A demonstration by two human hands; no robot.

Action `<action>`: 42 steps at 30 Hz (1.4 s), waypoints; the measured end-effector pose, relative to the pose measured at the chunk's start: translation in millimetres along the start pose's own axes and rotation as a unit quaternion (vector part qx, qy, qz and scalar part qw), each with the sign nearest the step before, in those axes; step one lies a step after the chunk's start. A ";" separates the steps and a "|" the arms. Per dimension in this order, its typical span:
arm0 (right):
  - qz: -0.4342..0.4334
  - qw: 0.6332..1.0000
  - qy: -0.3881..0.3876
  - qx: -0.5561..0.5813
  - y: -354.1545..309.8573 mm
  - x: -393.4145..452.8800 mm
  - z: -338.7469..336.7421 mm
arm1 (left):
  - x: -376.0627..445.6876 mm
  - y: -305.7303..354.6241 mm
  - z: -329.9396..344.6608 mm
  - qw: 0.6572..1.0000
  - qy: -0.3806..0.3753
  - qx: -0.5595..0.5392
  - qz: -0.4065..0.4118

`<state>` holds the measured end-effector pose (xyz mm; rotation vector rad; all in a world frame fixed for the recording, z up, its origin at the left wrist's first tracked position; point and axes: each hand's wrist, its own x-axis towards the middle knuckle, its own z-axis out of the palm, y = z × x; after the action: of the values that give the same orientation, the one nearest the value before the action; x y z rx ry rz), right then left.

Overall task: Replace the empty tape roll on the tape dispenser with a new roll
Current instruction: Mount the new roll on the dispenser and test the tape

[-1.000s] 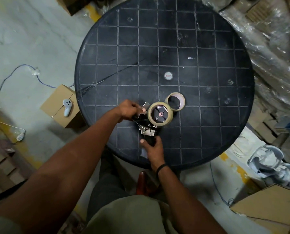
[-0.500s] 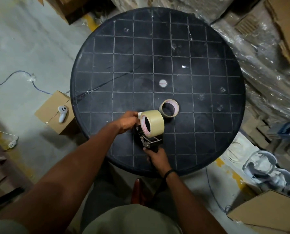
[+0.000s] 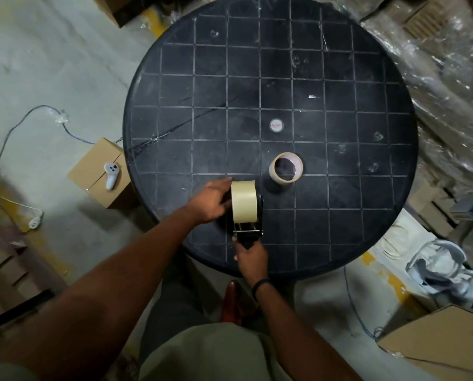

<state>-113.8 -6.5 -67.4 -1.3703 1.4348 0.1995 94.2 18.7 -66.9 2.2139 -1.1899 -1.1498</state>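
1. The empty tape roll [image 3: 285,168] is out of the game: it lies flat on the round black desk [image 3: 367,78], just beyond and to the right of the dispenser, touching nothing. That half of the job looks done.

2. The new roll [image 3: 243,201] stands on edge in the tape dispenser [image 3: 248,232], its broad cream band facing up, with the black frame showing along its right side. It appears to sit on the hub, though the hub itself is hidden behind the roll.

3. The left hand [image 3: 212,200] presses against the roll's left face, fingers spread over it; the grip reads as a flat push rather than a clench, likely seating the roll fully home.

4. The right hand [image 3: 250,257] is clenched round the dispenser's handle at the near edge of the desk, steadying the tool.

5. What looks left: pulling the tape's free end down over the roller and through to the cutter. No loose end is visible at the metal bar below the roll, so threading seems not yet done.
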 end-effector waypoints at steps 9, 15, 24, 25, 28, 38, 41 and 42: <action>-0.004 1.000 -0.018 -0.002 -11.2 -3.3 -10.7 | -25.7 -17.1 42.5 0.954 -0.072 0.291 -0.017; -0.001 0.997 -0.006 -0.075 -10.3 2.6 -6.2 | -27.2 -0.9 44.6 0.935 -0.082 0.342 -0.051; 0.022 0.995 0.001 -0.094 -14.4 5.6 -11.0 | -18.6 24.1 51.4 0.949 -0.099 0.259 -0.153; 0.026 0.996 0.005 -0.088 -13.3 6.4 -10.6 | -18.4 24.2 51.0 0.951 -0.095 0.249 -0.156; 0.038 0.997 0.019 -0.062 -12.1 6.6 -7.9 | -17.7 18.1 54.4 0.959 -0.085 0.224 -0.150; 0.037 0.996 0.070 -0.051 -9.3 0.6 6.4 | -11.5 7.2 64.5 0.954 -0.083 0.247 -0.147; 0.034 0.996 0.067 -0.045 -11.1 -1.2 5.4 | -12.0 10.9 63.6 0.956 -0.085 0.236 -0.151; 0.035 0.996 0.065 -0.046 -10.9 -1.3 4.9 | -11.2 11.9 63.2 0.956 -0.090 0.233 -0.152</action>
<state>-102.7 -5.6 -62.6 -1.4308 1.6005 0.2263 33.9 24.3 -91.5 2.7742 -1.3363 -1.3189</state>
